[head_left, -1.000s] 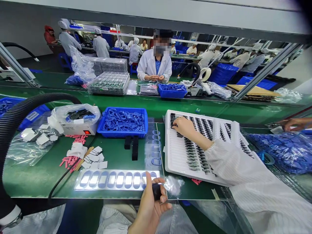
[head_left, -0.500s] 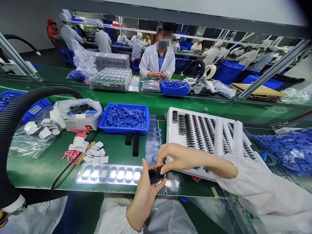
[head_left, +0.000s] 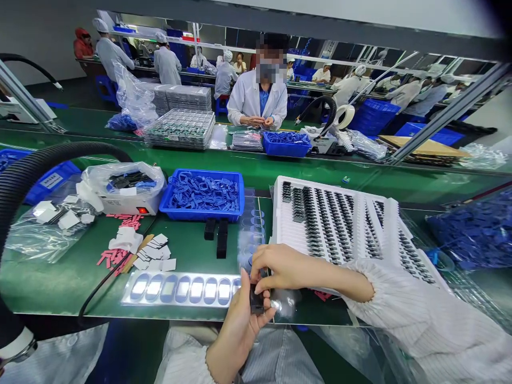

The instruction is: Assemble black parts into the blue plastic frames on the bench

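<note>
In the head view, my left hand [head_left: 239, 321] is closed around a small black rectangular casing [head_left: 256, 303] at the table's front edge. From above, my right hand [head_left: 276, 268] pinches at the same casing's upper end; its fingertips hide part of it. Left of my hands lies a strip of oval clear stickers [head_left: 180, 288]. A white tray [head_left: 286, 234] with rows of small dark circuit boards [head_left: 334, 221] lies beyond and under my right forearm. Two stacks of black pieces [head_left: 222, 240] stand in front of a blue bin [head_left: 202, 216].
The blue bin is full of blue plastic parts [head_left: 204, 192]. A white device [head_left: 128, 205] with a red switch, white squares [head_left: 156, 253] and pink strips [head_left: 112, 258] lie leftward. A black hose [head_left: 24, 197] arches at the left. A person [head_left: 258, 101] sits opposite.
The black casing has turned more upright in my left hand, and my right fingers have shifted slightly left and down over it. The whole view has moved a little.
</note>
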A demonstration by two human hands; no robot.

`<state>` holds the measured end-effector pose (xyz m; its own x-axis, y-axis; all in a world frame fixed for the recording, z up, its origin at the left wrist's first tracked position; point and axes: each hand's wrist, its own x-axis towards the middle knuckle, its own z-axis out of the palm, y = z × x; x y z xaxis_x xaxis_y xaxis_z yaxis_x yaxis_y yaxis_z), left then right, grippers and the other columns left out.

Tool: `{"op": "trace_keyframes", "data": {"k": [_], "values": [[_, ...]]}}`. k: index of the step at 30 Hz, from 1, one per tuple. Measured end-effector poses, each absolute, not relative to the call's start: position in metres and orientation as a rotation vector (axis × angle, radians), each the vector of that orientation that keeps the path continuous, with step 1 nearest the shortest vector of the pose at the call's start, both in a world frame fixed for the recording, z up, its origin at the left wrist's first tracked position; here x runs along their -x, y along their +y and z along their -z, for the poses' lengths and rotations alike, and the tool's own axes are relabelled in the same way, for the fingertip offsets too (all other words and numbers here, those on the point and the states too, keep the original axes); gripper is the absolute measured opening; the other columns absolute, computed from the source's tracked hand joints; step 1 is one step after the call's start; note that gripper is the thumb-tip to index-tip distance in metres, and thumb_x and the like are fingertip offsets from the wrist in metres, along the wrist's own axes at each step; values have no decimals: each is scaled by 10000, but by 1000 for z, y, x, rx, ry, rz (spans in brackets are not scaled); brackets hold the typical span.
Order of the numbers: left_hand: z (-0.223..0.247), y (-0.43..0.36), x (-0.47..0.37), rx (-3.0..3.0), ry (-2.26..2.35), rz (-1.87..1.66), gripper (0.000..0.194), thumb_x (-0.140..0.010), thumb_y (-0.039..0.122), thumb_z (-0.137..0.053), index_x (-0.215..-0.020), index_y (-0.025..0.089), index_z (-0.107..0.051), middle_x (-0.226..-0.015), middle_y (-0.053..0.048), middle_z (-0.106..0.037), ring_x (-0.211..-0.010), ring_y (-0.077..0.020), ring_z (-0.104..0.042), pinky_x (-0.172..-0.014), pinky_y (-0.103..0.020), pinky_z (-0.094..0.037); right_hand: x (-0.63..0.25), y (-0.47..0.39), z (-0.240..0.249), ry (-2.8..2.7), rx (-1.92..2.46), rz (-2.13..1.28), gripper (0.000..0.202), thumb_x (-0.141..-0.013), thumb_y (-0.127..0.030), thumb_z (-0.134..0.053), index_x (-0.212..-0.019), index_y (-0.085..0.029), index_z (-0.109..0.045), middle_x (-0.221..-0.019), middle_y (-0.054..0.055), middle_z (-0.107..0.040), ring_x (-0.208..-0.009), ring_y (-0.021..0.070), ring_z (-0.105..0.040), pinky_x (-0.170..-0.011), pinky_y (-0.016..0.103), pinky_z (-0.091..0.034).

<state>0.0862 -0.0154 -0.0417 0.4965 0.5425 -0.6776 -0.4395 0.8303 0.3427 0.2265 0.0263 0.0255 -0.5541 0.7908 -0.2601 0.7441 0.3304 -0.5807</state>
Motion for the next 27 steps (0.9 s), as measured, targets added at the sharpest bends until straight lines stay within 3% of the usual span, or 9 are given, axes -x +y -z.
{"op": "trace_keyframes", "data": {"k": [3,6,9,17,20,23,25,27], "values": [[48,-14,-84,-123,841,-598,353,-836,483,-517,-821,134,-567,-606,20,-540,-480,-48,-507,-493,-161,-521,-258,48,-20,-2364,1558,-772,159,-789,-327,-647,-876,-201,-688,-889,13,-681,-819,165,-595,-677,248,-423],[49,-13,-83,-101,876,-604,345,-847,478,-496,-844,139,-557,-606,25,-532,-482,-49,-511,-498,-164,-526,-310,83,-15,-2135,2069,-124,205,-852,-328,-551,-941,-197,-680,-969,55,-678,-864,200,-596,-663,279,-423],[47,-13,-84,-87,898,-591,344,-845,475,-501,-852,135,-552,-620,19,-541,-496,-55,-526,-520,-182,-542,-355,111,-5,-2038,2339,115,164,-796,-291,-619,-903,-188,-688,-937,58,-686,-926,241,-578,-629,284,-416],[48,-11,-82,-98,864,-600,348,-818,476,-543,-865,132,-559,-651,8,-565,-529,-65,-552,-546,-206,-558,-370,125,24,-2090,2371,132,114,-777,-248,-630,-841,-186,-702,-892,80,-682,-948,261,-559,-642,295,-415],[45,-8,-79,-102,842,-626,326,-831,449,-541,-866,126,-560,-672,-2,-574,-559,-71,-566,-572,-208,-562,-364,119,10,-2082,2313,115,149,-815,-216,-583,-872,-146,-701,-925,121,-669,-979,289,-536,-692,331,-410],[40,-4,-78,-130,839,-662,292,-837,414,-552,-862,123,-565,-685,-10,-582,-596,-80,-584,-615,-217,-569,-345,102,-18,-2140,2150,-15,264,-885,-281,-503,-980,-104,-675,-1024,154,-640,-973,275,-531,-739,354,-406],[37,-2,-78,-152,840,-684,272,-847,393,-544,-871,124,-573,-693,-16,-591,-623,-88,-599,-648,-224,-570,-323,84,-37,-2287,1948,-240,266,-864,-367,-548,-976,-166,-680,-1005,75,-656,-894,196,-561,-752,296,-420],[34,-1,-79,-169,839,-702,263,-860,381,-529,-889,125,-581,-718,-30,-610,-660,-99,-615,-677,-231,-569,-296,64,-50,-2457,1679,-529,225,-758,-426,-670,-887,-245,-703,-944,-23,-668,-844,129,-575,-738,214,-428]]}}
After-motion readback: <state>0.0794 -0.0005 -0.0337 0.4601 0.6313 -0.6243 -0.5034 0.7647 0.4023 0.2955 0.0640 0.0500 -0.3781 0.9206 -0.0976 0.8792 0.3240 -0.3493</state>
